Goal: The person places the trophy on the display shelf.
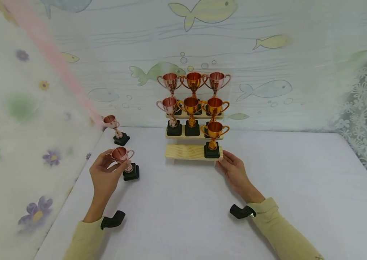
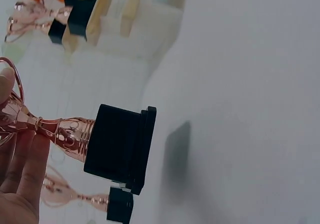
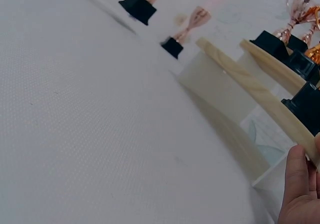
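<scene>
My left hand grips a rose-gold trophy cup by its bowl and stem, its black base held above the table over a shadow. Behind it, a second rose-gold trophy stands at the table's left. My right hand pinches the right end of the lowest wooden step of a tiered stand. A gold trophy is on that step's right end, right by the fingers. Gold and rose-gold trophies stand in rows on the two upper steps.
The stand has pale side supports under its wooden steps. A fish-patterned cloth hangs behind the table, with a flowered cloth along the left. White cloth covers the table. Black wrist devices are at both cuffs.
</scene>
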Motion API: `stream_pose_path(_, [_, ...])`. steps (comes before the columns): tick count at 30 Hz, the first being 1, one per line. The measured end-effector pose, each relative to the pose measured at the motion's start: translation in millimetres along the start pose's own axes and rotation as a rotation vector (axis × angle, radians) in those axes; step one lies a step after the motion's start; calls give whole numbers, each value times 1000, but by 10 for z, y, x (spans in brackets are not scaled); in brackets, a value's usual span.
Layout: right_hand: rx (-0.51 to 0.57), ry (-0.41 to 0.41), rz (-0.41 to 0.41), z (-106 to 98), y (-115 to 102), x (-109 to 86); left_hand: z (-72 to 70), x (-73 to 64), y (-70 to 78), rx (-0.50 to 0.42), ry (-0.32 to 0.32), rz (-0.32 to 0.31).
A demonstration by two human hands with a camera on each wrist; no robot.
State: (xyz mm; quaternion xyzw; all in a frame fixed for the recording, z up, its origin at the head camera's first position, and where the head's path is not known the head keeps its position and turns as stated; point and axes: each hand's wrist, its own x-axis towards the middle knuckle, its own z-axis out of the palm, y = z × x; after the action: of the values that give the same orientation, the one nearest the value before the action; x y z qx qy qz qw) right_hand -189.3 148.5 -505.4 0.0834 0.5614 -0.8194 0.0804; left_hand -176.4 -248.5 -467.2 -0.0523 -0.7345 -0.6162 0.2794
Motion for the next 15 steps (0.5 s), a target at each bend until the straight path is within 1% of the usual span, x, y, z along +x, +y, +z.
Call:
stream_pose_path(2, [-2, -3, 0, 4, 3, 2, 55, -34, 17, -22, -10, 0])
stream_pose_path(3, [1, -2, 4, 5, 10, 4, 88, -53, 67, -27, -18, 0])
stream_pose_path(5, [4, -2, 8, 4, 26, 5, 143, -86, 95, -40, -29, 5])
stream_pose_path(8, [10, -2, 16, 3, 41, 3, 220, -126, 140, -55, -53, 23])
stream_pose_path(9, [5, -4, 14, 5, 41, 1, 247, -135, 155, -64, -61, 28])
stream_pose_path(10, [-2, -7, 12, 6, 38, -1, 270, -138, 136, -73, -69, 34])
stream_pose_path(15, [-15, -10, 2, 2, 14, -1, 437, -143, 253, -85, -112, 70])
